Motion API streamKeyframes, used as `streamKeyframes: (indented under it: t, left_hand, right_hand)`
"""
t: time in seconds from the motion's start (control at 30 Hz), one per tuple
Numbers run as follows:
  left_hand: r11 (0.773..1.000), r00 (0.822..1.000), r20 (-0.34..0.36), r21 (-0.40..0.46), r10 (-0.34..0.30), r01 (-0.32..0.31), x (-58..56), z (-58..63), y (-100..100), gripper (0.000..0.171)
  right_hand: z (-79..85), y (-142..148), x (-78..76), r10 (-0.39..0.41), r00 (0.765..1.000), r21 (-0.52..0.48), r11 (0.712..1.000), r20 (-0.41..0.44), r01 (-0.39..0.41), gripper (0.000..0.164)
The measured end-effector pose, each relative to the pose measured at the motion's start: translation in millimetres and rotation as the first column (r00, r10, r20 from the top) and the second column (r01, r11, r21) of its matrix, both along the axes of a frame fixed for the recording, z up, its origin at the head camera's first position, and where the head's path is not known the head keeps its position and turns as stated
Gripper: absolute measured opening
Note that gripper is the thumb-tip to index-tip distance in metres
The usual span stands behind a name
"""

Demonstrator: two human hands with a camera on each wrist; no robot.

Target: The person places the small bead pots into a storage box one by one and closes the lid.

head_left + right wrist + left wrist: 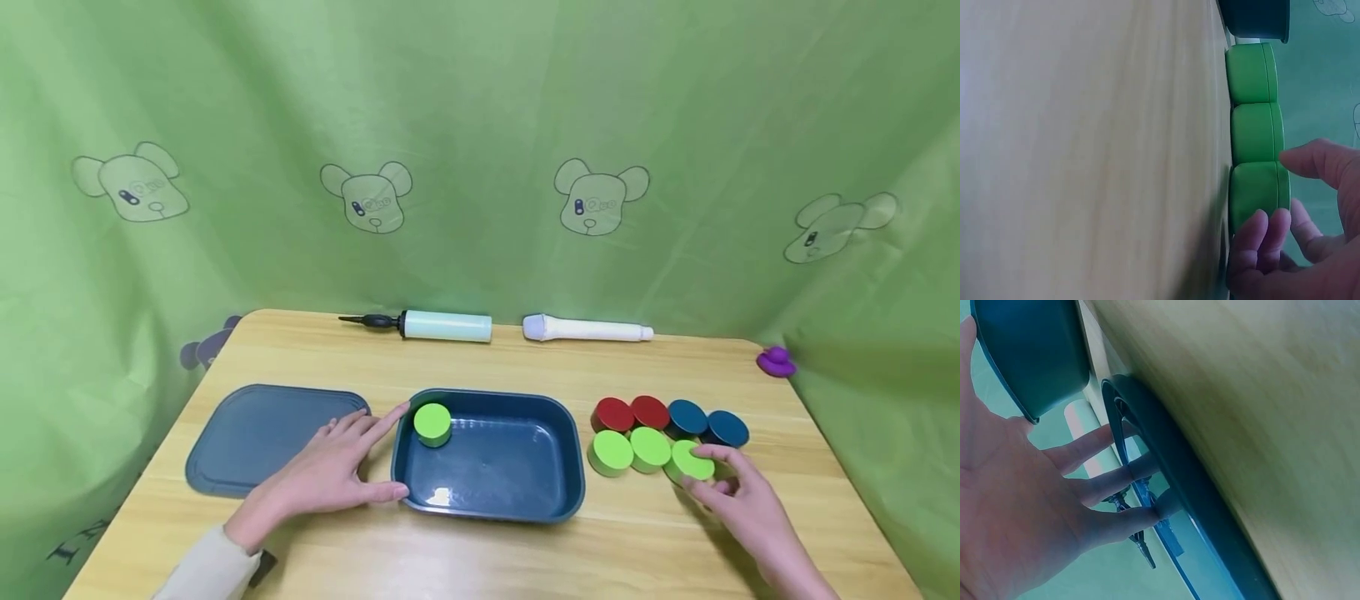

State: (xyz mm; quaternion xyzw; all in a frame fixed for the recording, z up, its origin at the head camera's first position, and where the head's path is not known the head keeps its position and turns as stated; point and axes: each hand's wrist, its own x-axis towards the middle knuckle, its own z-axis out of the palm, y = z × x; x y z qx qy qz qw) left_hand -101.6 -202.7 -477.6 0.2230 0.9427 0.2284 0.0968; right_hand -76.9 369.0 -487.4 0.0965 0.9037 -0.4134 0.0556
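Observation:
My left hand point(337, 462) lies spread, thumb and index fingertips at the left rim of the dark blue plastic box point(487, 508). Its other fingers reach over the flat blue lid point(262, 433) to the left. Inside the box, at the back left corner, stands one small green round container point(432, 423). My right hand point(738, 500) has its thumb and fingers curled round the rightmost green round container point(690, 462), also seen in the right wrist view as a green container point(1254, 190). Two more green containers point(649, 448) stand in line to its left.
Behind the green row are two red round containers point(613, 414) and two blue ones point(726, 427). At the back edge lie a hand pump point(447, 326) and a white microphone point(592, 328). A small purple object point(777, 361) sits at the right back corner. Green curtains surround the table.

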Motion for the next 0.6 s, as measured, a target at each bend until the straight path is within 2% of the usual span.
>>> streamKeyframes:
  t: [0.17, 0.37, 0.47, 0.6]
  left_hand:
    - [1.0, 1.0, 0.008, 0.002, 0.008, -0.008, -0.7, -0.4, -0.7, 0.105]
    - [1.0, 1.0, 0.004, 0.006, 0.007, -0.007, -1.0, -0.1, 0.6, 0.105]
    - [1.0, 1.0, -0.001, 0.004, 0.005, -0.005, -0.8, 0.1, 0.4, 0.105]
    - [1.0, 1.0, -0.005, 0.0, 0.0, 0.0, 0.3, -0.1, -0.1, 0.105]
  right_hand:
    - [-2.1, 2.3, -3.6, -0.008, 1.0, -0.082, 0.997, 0.018, 0.01, 0.061]
    - [-2.8, 5.2, -4.8, -0.022, 0.999, -0.113, 0.993, 0.025, 0.025, 0.059]
    - [-2.8, 5.4, -4.0, -0.024, 0.999, -0.101, 0.995, 0.021, 0.026, 0.06]
    - [-2.9, 4.1, -1.2, -0.018, 1.0, -0.025, 1.0, -0.004, 0.018, 0.061]
